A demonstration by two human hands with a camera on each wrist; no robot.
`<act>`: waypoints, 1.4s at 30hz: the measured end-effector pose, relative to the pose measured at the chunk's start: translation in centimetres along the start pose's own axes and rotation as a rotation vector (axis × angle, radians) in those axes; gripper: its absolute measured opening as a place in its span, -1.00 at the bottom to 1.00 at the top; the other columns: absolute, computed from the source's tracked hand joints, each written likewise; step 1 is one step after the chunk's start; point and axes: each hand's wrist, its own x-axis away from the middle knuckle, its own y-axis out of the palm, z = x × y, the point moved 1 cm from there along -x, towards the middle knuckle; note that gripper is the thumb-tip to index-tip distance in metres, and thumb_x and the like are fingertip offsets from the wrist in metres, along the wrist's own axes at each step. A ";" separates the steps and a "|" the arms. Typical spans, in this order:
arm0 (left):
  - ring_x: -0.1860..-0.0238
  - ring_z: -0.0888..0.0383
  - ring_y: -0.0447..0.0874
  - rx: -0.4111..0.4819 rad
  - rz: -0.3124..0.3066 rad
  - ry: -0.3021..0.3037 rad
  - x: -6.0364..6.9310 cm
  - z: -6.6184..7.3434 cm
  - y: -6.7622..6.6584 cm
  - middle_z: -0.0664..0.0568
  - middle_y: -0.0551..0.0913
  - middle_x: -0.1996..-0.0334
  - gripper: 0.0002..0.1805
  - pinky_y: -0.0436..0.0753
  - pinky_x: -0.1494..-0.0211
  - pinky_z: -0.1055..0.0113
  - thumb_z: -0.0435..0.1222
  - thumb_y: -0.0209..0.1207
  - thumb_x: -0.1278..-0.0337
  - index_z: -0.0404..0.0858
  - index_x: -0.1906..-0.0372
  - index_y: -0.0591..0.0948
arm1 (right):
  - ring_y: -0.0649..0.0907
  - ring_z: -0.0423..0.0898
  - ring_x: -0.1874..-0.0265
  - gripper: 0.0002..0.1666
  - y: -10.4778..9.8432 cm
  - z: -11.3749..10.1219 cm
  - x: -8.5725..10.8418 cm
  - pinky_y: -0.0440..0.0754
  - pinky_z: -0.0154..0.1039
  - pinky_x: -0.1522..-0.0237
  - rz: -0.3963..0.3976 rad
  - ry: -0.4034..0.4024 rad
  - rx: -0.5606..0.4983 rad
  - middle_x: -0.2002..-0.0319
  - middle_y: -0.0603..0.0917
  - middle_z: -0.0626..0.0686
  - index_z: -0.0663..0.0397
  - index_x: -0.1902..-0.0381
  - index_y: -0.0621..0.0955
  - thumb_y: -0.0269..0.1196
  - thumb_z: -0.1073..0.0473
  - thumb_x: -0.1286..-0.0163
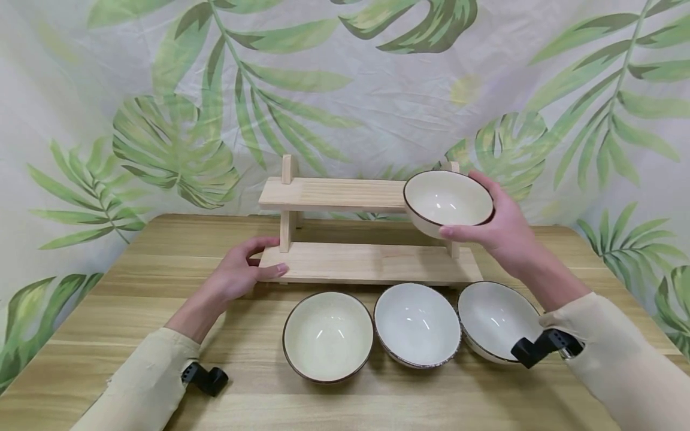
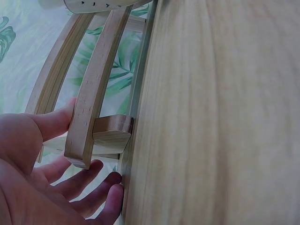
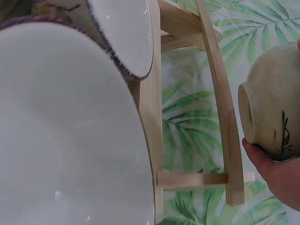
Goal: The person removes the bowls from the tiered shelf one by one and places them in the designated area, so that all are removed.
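A two-tier wooden shelf rack stands on the table. My left hand holds the left end of its lower board, thumb on top; in the left wrist view the thumb presses the board and the other fingers spread below its end. My right hand grips a cream bowl with a dark rim, near the right end of the upper board. The right wrist view shows a gap between this bowl's foot and the upper board. A small dark drawing marks the bowl's outside.
In front of the rack, a row of bowls stands upright on the wooden table: a cream bowl, a white bowl and another white bowl partly behind the right wrist camera. A leaf-printed cloth hangs behind.
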 end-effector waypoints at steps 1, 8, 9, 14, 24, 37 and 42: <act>-0.42 -0.24 0.50 -0.001 0.000 0.001 0.0 0.0 0.0 -0.21 0.43 -0.50 -0.18 0.51 -0.19 0.17 -0.08 0.43 -0.33 -0.16 -0.58 0.36 | 0.49 -0.10 -0.26 0.32 -0.3 0.2 0.3 0.57 -0.54 -0.06 0.004 0.010 0.008 -0.52 0.29 0.11 -0.16 -0.73 0.02 0.57 0.26 -0.24; -0.43 -0.25 0.49 0.007 -0.002 0.002 0.0 0.1 0.0 -0.21 0.42 -0.51 -0.18 0.51 -0.26 0.10 -0.08 0.43 -0.33 -0.16 -0.59 0.35 | 0.50 -0.19 -0.19 0.28 -2.5 1.8 1.7 0.59 -0.56 -0.02 0.023 0.009 0.027 -0.45 0.30 0.08 -0.13 -0.73 0.03 0.53 0.33 -0.27; -0.43 -0.25 0.49 0.008 -0.003 0.004 0.0 0.1 0.1 -0.21 0.42 -0.51 -0.18 0.52 -0.24 0.11 -0.08 0.43 -0.33 -0.16 -0.59 0.35 | 0.51 -0.21 -0.17 0.27 -2.8 2.1 1.9 0.59 -0.57 -0.01 0.027 0.004 0.023 -0.43 0.31 0.05 -0.11 -0.73 0.04 0.52 0.35 -0.27; -0.41 -0.23 0.50 0.016 -0.005 0.009 -0.2 0.1 0.1 -0.20 0.42 -0.51 -0.18 0.52 -0.16 0.21 -0.09 0.43 -0.34 -0.16 -0.59 0.35 | 0.50 -0.25 -0.13 0.24 -4.6 3.3 3.2 0.56 -0.59 0.01 0.051 -0.006 0.051 -0.32 0.36 -0.09 -0.09 -0.72 0.06 0.50 0.39 -0.27; -0.40 -0.24 0.51 0.015 -0.005 0.013 -0.1 0.0 0.1 -0.22 0.41 -0.51 -0.17 0.52 -0.12 0.26 -0.09 0.43 -0.33 -0.17 -0.59 0.34 | 0.55 -0.39 -0.07 0.21 -7.7 6.2 5.6 0.54 -0.63 0.02 0.093 -0.014 0.048 -0.20 0.43 -0.23 -0.05 -0.73 0.06 0.45 0.45 -0.29; -0.39 -0.24 0.52 0.016 -0.004 0.010 0.3 -0.3 -0.2 -0.22 0.42 -0.51 -0.15 0.53 -0.09 0.27 -0.07 0.43 -0.33 -0.17 -0.60 0.34 | 0.63 -0.43 -0.05 0.12 -10.3 10.9 9.1 0.58 -0.60 0.00 0.092 -0.007 -0.190 -0.24 0.47 -0.24 -0.08 -0.68 0.13 0.33 0.58 -0.31; -0.39 -0.23 0.53 0.038 -0.009 0.008 0.0 -0.2 0.1 -0.22 0.43 -0.50 -0.16 0.53 -0.10 0.28 -0.09 0.44 -0.31 -0.17 -0.59 0.35 | 0.63 -0.49 -0.03 0.17 -11.3 12.7 10.7 0.55 -0.63 0.00 0.114 0.039 -0.189 -0.23 0.44 -0.29 -0.05 -0.72 0.00 0.32 0.56 -0.35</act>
